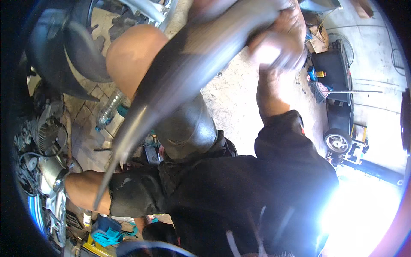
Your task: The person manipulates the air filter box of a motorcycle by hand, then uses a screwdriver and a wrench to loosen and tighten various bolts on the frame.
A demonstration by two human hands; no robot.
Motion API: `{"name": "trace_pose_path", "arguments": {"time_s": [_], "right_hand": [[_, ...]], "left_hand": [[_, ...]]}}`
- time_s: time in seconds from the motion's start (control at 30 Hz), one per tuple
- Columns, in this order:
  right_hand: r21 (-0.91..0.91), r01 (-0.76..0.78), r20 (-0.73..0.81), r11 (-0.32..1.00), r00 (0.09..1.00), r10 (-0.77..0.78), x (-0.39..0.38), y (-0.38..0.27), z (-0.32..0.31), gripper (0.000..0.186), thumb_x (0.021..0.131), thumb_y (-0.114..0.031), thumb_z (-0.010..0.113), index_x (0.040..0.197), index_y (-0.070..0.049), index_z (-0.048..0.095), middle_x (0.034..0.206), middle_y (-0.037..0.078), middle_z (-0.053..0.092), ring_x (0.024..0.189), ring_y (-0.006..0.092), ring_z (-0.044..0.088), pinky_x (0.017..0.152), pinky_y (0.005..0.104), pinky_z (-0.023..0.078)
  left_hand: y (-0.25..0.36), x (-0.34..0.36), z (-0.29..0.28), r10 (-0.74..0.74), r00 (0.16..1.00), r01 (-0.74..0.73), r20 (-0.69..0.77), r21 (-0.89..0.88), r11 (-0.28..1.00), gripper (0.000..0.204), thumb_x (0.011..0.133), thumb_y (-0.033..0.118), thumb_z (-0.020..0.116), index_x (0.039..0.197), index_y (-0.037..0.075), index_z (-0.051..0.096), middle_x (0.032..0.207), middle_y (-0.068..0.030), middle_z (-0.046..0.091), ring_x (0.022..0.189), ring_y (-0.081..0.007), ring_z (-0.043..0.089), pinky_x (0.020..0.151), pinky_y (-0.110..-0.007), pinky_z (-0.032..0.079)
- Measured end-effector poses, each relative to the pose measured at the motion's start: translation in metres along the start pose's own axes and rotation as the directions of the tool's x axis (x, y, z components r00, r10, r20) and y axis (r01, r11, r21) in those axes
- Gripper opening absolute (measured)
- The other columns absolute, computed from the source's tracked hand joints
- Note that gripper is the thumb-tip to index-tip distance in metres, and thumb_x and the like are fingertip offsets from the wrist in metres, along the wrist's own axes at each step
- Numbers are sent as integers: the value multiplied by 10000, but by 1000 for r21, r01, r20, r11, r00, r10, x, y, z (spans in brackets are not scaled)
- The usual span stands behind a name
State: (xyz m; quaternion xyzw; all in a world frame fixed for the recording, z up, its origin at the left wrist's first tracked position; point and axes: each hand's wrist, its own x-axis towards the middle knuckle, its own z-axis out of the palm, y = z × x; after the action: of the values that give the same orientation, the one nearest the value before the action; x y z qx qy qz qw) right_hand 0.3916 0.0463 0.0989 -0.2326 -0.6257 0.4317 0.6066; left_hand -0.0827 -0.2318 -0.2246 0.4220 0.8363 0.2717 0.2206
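Note:
A long dark curved plastic panel [188, 60] slants across the upper middle, narrowing to a thin pointed tip at the lower left. Motion smears its edges. My right hand [278, 47] is closed on its broad upper end, with the forearm raised. The panel passes in front of my bent bare knee [135, 53]. At the top edge lies a blurred skin-coloured shape; whose it is cannot be told. My left hand is not recognisable anywhere in view.
Black curved panels [51, 47] stand at upper left. Below them are motor parts [47, 132] and a silver cylinder [53, 173]. A plastic bottle [109, 111] lies on the floor. A broom [321, 91] and a small wheel [337, 142] are at right, by the wall.

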Motion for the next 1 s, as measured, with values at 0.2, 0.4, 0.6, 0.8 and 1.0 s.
{"name": "trace_pose_path", "arguments": {"time_s": [0.2, 0.4, 0.6, 0.8, 1.0], "right_hand": [[622, 102, -165, 776, 986, 2, -19, 5, -87, 468, 858, -513, 510, 995, -65, 508, 849, 63, 463, 761, 202, 456, 764, 339, 432], [-412, -674, -205, 613, 724, 658, -82, 27, -92, 266, 790, -274, 644, 921, -49, 590, 719, 105, 615, 578, 195, 590, 536, 316, 479], [-915, -369, -252, 163, 838, 485, -254, 241, -141, 262, 751, -186, 623, 982, -67, 594, 837, 174, 634, 782, 372, 609, 674, 474, 490], [-897, -369, -245, 241, 872, 423, -304, 305, -149, 293, 752, -137, 593, 1041, -86, 583, 818, 176, 634, 765, 372, 611, 645, 484, 487], [-818, -494, -283, 295, 792, 541, -279, 307, -139, 309, 765, -141, 574, 1074, -143, 587, 832, 194, 636, 796, 374, 614, 665, 488, 484]], "left_hand": [[45, 19, -32, 12, 998, -4, 67, -118, 993, 448, 893, 224, 478, 1278, 21, 368, 1178, -147, 468, 1064, -271, 467, 946, -385, 362], [101, 19, -72, -23, 999, 33, 49, -226, 973, 482, 904, 253, 472, 1307, 25, 341, 1199, -143, 462, 1082, -267, 460, 962, -386, 354], [147, 15, -102, -78, 996, 88, 43, -352, 932, 515, 914, 281, 467, 1337, 30, 314, 1221, -139, 456, 1100, -263, 453, 977, -386, 345], [183, 13, -135, -123, 992, 115, 11, -451, 885, 550, 924, 310, 461, 1366, 34, 288, 1242, -136, 450, 1117, -260, 446, 992, -387, 336], [197, 41, -187, -70, 997, 74, 29, -553, 830, 584, 934, 339, 456, 1396, 38, 261, 1264, -132, 444, 1135, -256, 439, 1007, -388, 327]]}}
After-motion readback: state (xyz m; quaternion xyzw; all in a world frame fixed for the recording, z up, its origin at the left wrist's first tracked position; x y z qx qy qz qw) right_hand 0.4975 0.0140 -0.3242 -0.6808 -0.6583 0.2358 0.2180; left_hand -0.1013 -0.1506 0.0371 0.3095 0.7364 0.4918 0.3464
